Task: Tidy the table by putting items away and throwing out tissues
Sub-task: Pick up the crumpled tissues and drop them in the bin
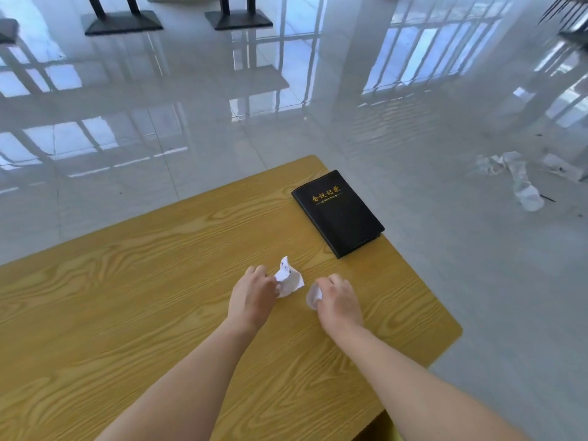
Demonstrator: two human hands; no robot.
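Over the middle of the wooden table (127, 297), my left hand (253, 296) is closed on a crumpled white paper with some print (289, 279), which sticks out to the right of my fingers. My right hand (339, 302) is just beside it, fingers curled around a small white tissue wad (313, 296) that shows at its left side. A black notebook with gold lettering (337, 213) lies closed near the table's far right corner, well beyond both hands.
The table's right edge and far corner drop off to a glossy tiled floor (286, 90). Several crumpled tissues (521, 183) lie on the floor at the right. Black table bases (122, 22) stand on the floor far ahead.
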